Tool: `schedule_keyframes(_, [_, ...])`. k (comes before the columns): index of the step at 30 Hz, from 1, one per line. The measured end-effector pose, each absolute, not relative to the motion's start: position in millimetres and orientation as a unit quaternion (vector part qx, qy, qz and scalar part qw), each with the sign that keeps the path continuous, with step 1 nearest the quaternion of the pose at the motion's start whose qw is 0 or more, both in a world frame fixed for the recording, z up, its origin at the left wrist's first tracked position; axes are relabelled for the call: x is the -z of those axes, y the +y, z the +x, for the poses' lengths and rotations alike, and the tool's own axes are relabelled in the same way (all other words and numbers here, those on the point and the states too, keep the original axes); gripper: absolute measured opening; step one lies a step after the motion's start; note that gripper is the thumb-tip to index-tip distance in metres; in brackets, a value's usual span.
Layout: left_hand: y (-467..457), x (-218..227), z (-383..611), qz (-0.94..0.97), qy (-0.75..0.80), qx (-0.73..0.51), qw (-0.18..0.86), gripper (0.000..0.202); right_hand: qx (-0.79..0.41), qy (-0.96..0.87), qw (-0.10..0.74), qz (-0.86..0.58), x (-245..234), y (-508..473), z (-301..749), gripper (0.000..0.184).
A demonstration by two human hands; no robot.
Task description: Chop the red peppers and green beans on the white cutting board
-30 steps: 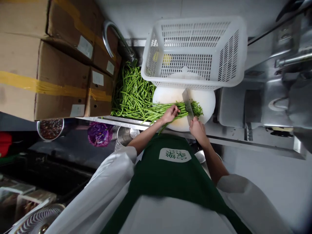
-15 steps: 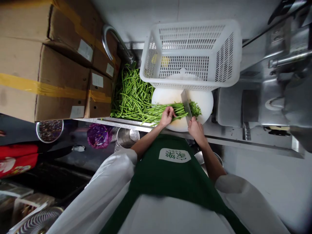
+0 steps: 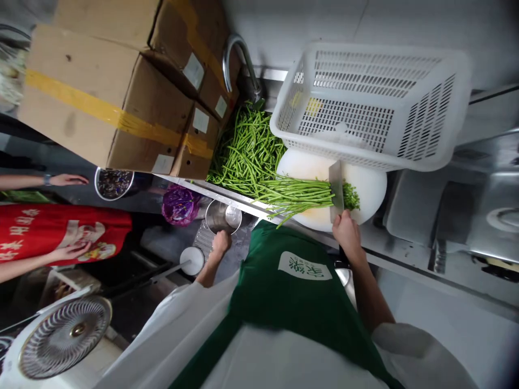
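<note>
Many long green beans point(image 3: 300, 192) lie bundled under the cleaver point(image 3: 336, 183); right hand point(image 3: 346, 232) fingers wrapped round its handle, left hand point(image 3: 221, 243) fingers unclear

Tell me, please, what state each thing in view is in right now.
cleaver: gripped in right hand, blade down on the bean bundle
bean bundle: lying across the cutting board, cut bits beyond the blade
left hand: off the board, beside a metal container
basket: tilted, rim over the board
boxes: taped shut
faucet: no water seen
</note>
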State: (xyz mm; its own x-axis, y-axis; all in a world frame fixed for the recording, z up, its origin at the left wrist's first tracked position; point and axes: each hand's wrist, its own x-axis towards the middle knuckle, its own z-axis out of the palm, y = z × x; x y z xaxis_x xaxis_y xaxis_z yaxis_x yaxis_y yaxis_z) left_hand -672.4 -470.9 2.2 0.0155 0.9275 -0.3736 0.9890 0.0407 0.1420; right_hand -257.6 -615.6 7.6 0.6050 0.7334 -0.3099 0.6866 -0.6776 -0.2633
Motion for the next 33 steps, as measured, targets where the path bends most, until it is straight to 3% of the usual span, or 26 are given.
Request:
schedule_keyframes(3, [-451.0,-21.1,-619.7,0.758,0.631,-0.03,0.164,0.04,-0.203,-0.392,0.054,-0.896,-10.0,-615.4,-258.5,0.029])
schedule_keyframes(6, [-435.4,-35.7,-522.6,0.863,0.446,-0.164,0.172,0.04,-0.208,-0.387,0.057,-0.896,-12.9,-613.7,-259.8,0.029])
schedule_keyframes(7, [-434.9,-36.2,-488.4,0.891,0.385,-0.168,0.171,0.043,-0.212,-0.386,0.059,-0.896,-13.7,-613.1,-259.7,0.029])
schedule_keyframes(10, [-445.2,-23.5,-407.8,0.961,0.235,-0.095,0.113,0.085,-0.224,-0.381,0.062,-0.895,-15.1,-613.3,-257.0,0.03])
schedule_keyframes(12, [-452.3,-8.3,-381.8,0.98,0.183,-0.042,0.068,0.096,-0.232,-0.373,0.061,-0.896,-14.9,-615.9,-254.8,0.031])
schedule_keyframes(17, [-442.7,15.0,-376.3,0.986,0.16,-0.019,0.05,0.071,-0.23,-0.362,0.069,-0.901,-14.9,-623.1,-265.6,0.032])
schedule_keyframes(24, [-434.4,3.3,-380.0,0.981,0.18,-0.052,0.041,0.067,-0.217,-0.382,0.046,-0.897,-20.0,-622.3,-279.9,0.032])
schedule_keyframes(28, [-428.8,1.9,-389.4,0.986,0.139,-0.063,0.062,0.033,-0.215,-0.377,0.043,-0.9,-19.1,-623.3,-277.8,0.029])
schedule_keyframes(33, [-431.8,17.5,-380.8,0.986,0.117,-0.085,0.08,0.025,-0.225,-0.386,0.032,-0.894,-18.6,-621.0,-284.0,0.03])
